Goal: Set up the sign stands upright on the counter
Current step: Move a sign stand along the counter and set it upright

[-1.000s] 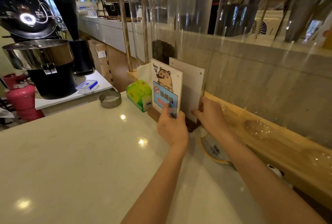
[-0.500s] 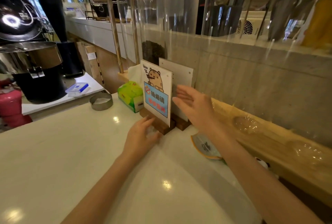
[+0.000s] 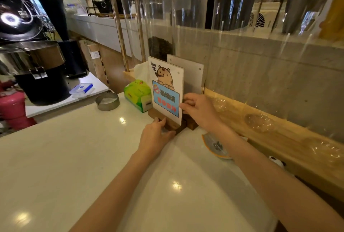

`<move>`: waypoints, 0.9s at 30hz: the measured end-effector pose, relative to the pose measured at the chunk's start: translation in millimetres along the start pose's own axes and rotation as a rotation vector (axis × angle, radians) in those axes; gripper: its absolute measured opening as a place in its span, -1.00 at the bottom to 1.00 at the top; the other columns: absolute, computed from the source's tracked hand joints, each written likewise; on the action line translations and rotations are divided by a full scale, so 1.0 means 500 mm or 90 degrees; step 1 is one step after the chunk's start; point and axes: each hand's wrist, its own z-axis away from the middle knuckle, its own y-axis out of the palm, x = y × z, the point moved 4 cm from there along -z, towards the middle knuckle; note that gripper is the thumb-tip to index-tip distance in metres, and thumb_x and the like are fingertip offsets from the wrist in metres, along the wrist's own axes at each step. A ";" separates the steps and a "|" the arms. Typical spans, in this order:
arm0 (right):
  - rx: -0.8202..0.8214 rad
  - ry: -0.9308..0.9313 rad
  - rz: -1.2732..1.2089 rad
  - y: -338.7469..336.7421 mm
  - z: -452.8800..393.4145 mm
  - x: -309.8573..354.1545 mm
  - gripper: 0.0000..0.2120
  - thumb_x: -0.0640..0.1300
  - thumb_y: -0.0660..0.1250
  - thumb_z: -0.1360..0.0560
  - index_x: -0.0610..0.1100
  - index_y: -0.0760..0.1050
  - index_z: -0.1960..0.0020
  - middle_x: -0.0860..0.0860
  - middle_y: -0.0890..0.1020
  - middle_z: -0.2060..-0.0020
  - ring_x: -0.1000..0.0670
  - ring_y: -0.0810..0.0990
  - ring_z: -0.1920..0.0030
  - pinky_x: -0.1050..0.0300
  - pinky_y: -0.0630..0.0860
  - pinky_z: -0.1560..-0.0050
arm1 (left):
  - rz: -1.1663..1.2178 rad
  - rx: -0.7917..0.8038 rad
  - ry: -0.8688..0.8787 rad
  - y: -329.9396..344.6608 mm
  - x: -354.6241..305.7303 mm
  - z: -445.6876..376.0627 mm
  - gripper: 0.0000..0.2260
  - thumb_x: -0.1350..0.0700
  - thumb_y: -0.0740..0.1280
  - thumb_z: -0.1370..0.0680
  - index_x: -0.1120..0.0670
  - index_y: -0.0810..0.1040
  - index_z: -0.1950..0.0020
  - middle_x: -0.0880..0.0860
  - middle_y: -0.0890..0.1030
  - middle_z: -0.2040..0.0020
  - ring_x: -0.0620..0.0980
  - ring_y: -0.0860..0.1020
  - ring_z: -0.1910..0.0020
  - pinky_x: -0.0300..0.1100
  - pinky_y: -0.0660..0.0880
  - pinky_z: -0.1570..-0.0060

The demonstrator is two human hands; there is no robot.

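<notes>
Two sign stands sit upright at the far right of the white desk (image 3: 74, 157): the front sign stand (image 3: 165, 90) (a cartoon tiger on it) and, just behind, the plain rear sign stand (image 3: 191, 71). The left hand (image 3: 155, 136) grips the front wooden base; the right hand (image 3: 199, 108) pinches the front panel's right edge. A green tissue pack (image 3: 137, 95) lies just left.

Left hand (image 3: 155, 135): I reach it forward, palm down, fingers curled low at the front.
Right hand (image 3: 200, 109): I raise it higher, fingers pinched together, forearm stretched out across the right side.
</notes>
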 end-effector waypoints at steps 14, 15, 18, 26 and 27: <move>0.011 0.053 -0.052 -0.032 0.033 0.003 -0.82 -0.27 0.24 -0.49 -0.25 0.45 -0.09 -0.19 0.59 -0.11 -0.09 0.57 -0.11 0.33 0.53 0.19 | 0.022 -0.015 -0.014 0.021 -0.026 0.024 -0.58 0.00 0.33 -0.44 0.11 0.41 -0.25 0.13 0.49 -0.15 0.08 0.49 -0.07 -0.08 0.48 -0.04; 0.010 0.053 -0.051 -0.032 0.033 0.003 -0.82 -0.27 0.25 -0.49 -0.25 0.45 -0.09 -0.20 0.59 -0.11 -0.09 0.57 -0.11 0.31 0.54 0.17 | 0.026 -0.010 -0.021 0.021 -0.027 0.025 -0.58 0.00 0.33 -0.43 0.11 0.40 -0.25 0.13 0.48 -0.16 0.08 0.49 -0.08 -0.08 0.48 -0.06; 0.014 0.050 -0.057 -0.033 0.033 0.003 -0.84 -0.27 0.25 -0.49 -0.25 0.46 -0.07 -0.20 0.60 -0.10 -0.09 0.58 -0.09 0.27 0.55 0.14 | 0.021 -0.005 -0.023 0.023 -0.026 0.026 -0.56 0.00 0.33 -0.44 0.11 0.38 -0.26 0.13 0.47 -0.18 0.08 0.48 -0.10 -0.06 0.49 -0.08; 0.006 0.050 -0.051 -0.032 0.032 0.002 -0.82 -0.25 0.26 -0.49 -0.26 0.46 -0.08 -0.20 0.60 -0.11 -0.10 0.58 -0.10 0.17 0.58 0.09 | 0.007 -0.005 -0.032 0.027 -0.024 0.023 -0.55 -0.02 0.32 -0.44 0.09 0.37 -0.28 0.12 0.47 -0.17 0.06 0.48 -0.08 -0.08 0.50 -0.04; 0.004 0.051 -0.043 -0.033 0.033 0.003 -0.83 -0.24 0.25 -0.49 -0.25 0.46 -0.08 -0.20 0.60 -0.11 -0.10 0.58 -0.10 0.13 0.59 0.05 | 0.001 -0.002 -0.036 0.025 -0.026 0.024 -0.56 -0.02 0.31 -0.45 0.09 0.37 -0.28 0.12 0.47 -0.17 0.06 0.48 -0.08 -0.09 0.50 -0.04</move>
